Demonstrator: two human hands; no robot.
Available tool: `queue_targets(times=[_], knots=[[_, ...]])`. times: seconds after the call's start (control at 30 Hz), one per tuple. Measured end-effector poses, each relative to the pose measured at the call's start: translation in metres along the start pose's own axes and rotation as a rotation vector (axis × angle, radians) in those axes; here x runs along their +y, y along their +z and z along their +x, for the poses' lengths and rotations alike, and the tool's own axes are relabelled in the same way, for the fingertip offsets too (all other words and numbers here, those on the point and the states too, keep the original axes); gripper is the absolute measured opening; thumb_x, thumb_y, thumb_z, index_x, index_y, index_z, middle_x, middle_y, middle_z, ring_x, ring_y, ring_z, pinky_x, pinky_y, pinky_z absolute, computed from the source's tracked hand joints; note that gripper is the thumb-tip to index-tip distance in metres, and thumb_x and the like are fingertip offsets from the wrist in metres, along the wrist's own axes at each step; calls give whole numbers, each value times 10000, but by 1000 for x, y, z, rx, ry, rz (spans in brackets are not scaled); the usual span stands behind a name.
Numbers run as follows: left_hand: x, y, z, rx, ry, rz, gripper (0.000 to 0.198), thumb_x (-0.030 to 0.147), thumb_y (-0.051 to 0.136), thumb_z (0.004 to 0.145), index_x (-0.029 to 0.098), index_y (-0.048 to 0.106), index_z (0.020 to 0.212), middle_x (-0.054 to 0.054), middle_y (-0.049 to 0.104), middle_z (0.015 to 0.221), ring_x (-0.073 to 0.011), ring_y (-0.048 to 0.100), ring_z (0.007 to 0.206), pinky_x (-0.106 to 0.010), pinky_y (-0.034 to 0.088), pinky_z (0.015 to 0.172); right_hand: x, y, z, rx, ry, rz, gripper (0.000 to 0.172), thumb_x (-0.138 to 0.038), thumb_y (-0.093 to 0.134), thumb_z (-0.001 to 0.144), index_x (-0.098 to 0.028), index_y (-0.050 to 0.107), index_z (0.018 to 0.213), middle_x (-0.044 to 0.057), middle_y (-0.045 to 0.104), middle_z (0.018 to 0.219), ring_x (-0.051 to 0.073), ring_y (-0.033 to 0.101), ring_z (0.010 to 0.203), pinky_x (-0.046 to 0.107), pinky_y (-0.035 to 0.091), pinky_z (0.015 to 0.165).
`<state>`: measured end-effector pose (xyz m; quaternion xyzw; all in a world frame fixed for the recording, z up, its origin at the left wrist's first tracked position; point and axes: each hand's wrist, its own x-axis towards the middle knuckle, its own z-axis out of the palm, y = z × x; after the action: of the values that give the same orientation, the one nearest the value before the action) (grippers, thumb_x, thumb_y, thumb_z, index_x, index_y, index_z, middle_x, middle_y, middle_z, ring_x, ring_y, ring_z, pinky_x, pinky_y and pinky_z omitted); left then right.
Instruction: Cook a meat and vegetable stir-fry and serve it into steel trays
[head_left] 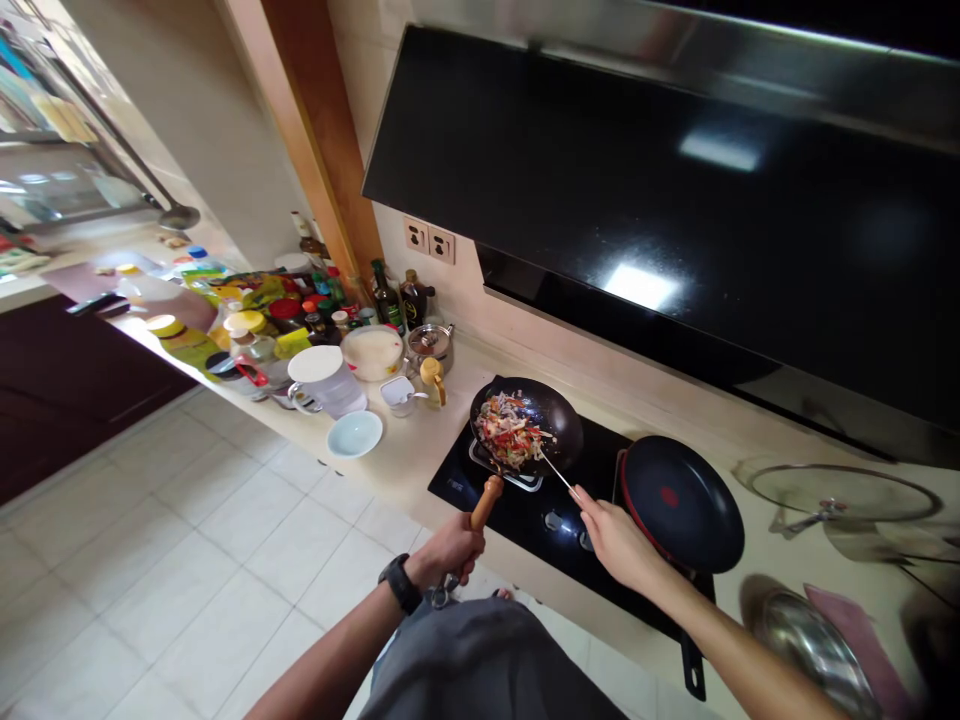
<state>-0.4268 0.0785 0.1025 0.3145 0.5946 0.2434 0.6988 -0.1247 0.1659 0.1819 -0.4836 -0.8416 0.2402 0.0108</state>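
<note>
The left hand (456,550) gripped the wok (568,425) by its handle (487,503); the right hand (611,535) held a thin utensil (556,470) at the food (510,432).

The right edge cuts the hood (622,180); the pan (697,510) hides some stove (521,518); food bits (510,432) are too small to tell.

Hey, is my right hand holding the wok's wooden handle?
No, the left hand grips the wooden handle, while the right hand holds a thin utensil.
</note>
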Motion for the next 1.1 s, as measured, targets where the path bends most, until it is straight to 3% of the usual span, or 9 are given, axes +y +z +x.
queue_targets(times=[0.1, 0.23, 0.4, 0.53, 0.7, 0.77, 0.83, 0.93, 1.1], knots=[[1, 3, -1, -16, -42, 30, 146, 154, 589, 674, 237, 470, 651, 43, 460, 410, -114, 416, 332, -223, 348, 374, -3, -4, -39, -11, 22, -165, 557, -258, 299, 1054, -153, 492, 1566, 184, 724, 1109, 258, 731, 877, 370, 568, 829], [-3, 6, -1, -21, -44, 21, 133, 141, 573, 684, 229, 480, 717, 66, 445, 431, -106, 436, 359, -220, 386, 413, -10, -32, -66, -65, -16, -307, 556, -243, 277, 1065, -193, 465, 1586, 157, 712, 1114, 221, 725, 794, 323, 550, 745], [-12, 10, 1, -20, -52, 57, 145, 123, 558, 713, 208, 518, 823, 78, 462, 435, -110, 465, 354, -208, 362, 416, -41, -22, -31, -246, 59, -514, 622, -87, 386, 984, -177, 443, 1596, 172, 709, 1123, 248, 748, 867, 296, 525, 743], [-16, 9, 2, 24, -37, 74, 180, 119, 561, 710, 208, 504, 855, 93, 460, 428, -110, 462, 342, -200, 336, 396, -34, -5, 10, -192, 187, -520, 682, -43, 409, 954, -185, 395, 1621, 186, 687, 1198, 246, 759, 870, 297, 525, 741], [-14, 2, 2, 13, -49, 79, 199, 144, 559, 695, 219, 484, 863, 98, 461, 424, -104, 445, 330, -203, 344, 396, 39, -33, 22, 49, 97, -101, 498, -286, 389, 1048, -180, 591, 1490, 146, 747, 1115, 254, 726, 999, 342, 531, 903], [-12, -2, 1, 9, -49, 87, 202, 149, 556, 683, 227, 475, 850, 88, 474, 425, -101, 441, 333, -204, 340, 400, 67, -44, 32, 114, 139, 101, 494, -348, 440, 1028, -164, 636, 1443, 114, 764, 1001, 230, 712, 913, 327, 541, 850], [-11, -5, -1, 6, -45, 94, 200, 154, 563, 675, 235, 466, 831, 76, 485, 429, -103, 446, 339, -207, 337, 405, 86, -49, 50, 145, 259, 289, 523, -393, 493, 1006, -146, 625, 1448, 63, 727, 839, 172, 640, 691, 281, 516, 665], [-8, -10, -2, 5, -46, 127, 198, 156, 567, 661, 242, 455, 799, 62, 491, 430, -110, 456, 345, -215, 341, 412, 103, -52, 87, 80, 431, 587, 580, -418, 566, 975, -132, 581, 1479, -9, 612, 719, 81, 404, 468, 210, 303, 435], [3, -24, -5, 16, -70, 215, 246, 141, 562, 622, 244, 465, 823, 38, 530, 455, -142, 498, 373, -235, 363, 423, 119, -79, 158, -183, 458, 787, 596, -396, 716, 891, -142, 628, 1424, -33, 540, 707, 22, 245, 437, 179, 117, 396]])
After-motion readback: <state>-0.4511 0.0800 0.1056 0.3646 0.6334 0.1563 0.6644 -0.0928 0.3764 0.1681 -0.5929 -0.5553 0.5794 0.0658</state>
